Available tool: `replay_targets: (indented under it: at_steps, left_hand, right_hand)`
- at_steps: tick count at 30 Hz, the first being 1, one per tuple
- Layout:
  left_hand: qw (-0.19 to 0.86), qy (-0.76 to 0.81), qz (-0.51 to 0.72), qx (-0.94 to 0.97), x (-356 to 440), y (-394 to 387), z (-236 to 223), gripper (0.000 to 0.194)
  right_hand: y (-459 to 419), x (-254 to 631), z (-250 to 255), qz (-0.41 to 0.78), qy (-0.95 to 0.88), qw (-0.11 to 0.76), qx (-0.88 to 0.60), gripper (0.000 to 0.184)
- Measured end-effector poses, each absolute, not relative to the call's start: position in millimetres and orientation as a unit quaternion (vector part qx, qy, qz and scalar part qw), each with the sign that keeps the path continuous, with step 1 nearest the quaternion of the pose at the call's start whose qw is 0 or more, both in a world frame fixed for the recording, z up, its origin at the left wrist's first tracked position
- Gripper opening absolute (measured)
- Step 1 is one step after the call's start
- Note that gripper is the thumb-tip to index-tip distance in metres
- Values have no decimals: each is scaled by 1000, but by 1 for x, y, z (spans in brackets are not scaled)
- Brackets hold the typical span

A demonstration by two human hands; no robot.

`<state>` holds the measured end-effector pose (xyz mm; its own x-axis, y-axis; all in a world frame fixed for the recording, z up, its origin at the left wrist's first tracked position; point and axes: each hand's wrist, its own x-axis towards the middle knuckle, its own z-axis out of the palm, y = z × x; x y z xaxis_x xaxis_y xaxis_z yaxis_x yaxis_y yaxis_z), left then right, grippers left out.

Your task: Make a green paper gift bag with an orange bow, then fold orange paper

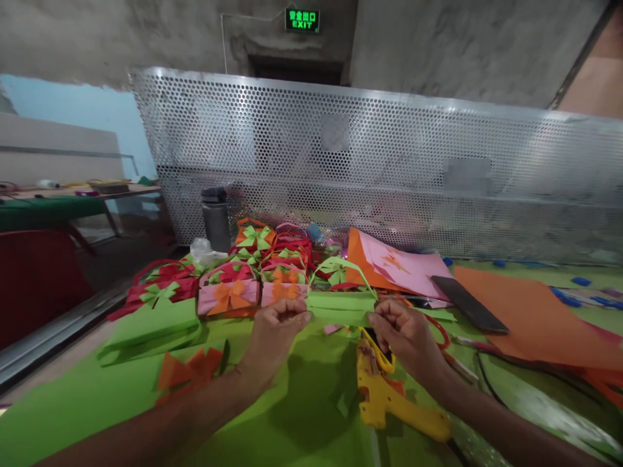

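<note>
My view is fairly dim and flat — the grey wall [462,58] sits in murk, while the exit sign [302,20] glows sharp green. Soft shadow pools on the green sheet [296,415] between the forearms, and I get whitish glare off clear plastic [549,402] at lower right. The wide lens bends and stretches things towards the edges. Fine detail looks soft to me, and two patches on the metal screen [292,143] are pixelated — unreadable from here.

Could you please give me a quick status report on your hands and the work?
Left hand and right hand gripping green paper bag, handle up. Yellow glue gun lying close below right hand.
</note>
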<state>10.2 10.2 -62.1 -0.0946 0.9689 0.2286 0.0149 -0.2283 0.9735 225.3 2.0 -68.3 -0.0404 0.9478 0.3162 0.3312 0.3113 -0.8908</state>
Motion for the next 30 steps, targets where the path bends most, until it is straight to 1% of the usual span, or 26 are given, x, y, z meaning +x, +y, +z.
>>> replay_targets:
  at_steps: [5, 9, 12, 14, 17, 22, 30]
  left_hand:
    - [361, 453, 583, 570, 10, 9, -56, 9]
    - [302, 424, 594, 614, 10, 3, -48, 2]
    - [242, 397, 601, 651, 9, 0, -46, 3]
    - [224, 397, 602, 655, 9, 0, -47, 2]
    - [236, 419, 594, 645, 9, 2, -49, 3]
    - [304, 458, 572, 608, 8, 8, -52, 9]
    - [384, 470, 535, 588, 5, 13, -56, 19]
  right_hand:
    - [7, 227, -74, 336, -636, 477, -505, 28]
    - [10, 228, -79, 339, -640, 464, -509, 34]
    - [11, 230, -82, 333, -642, 461, -514, 34]
    - [11, 231, -82, 328, -643, 461, -517, 32]
    - [11, 231, -81, 324, -646, 460, -516, 31]
    - [10, 229, -77, 337, -638, 471, -508, 34]
    - [4, 227, -69, 352, -633, 488, -487, 34]
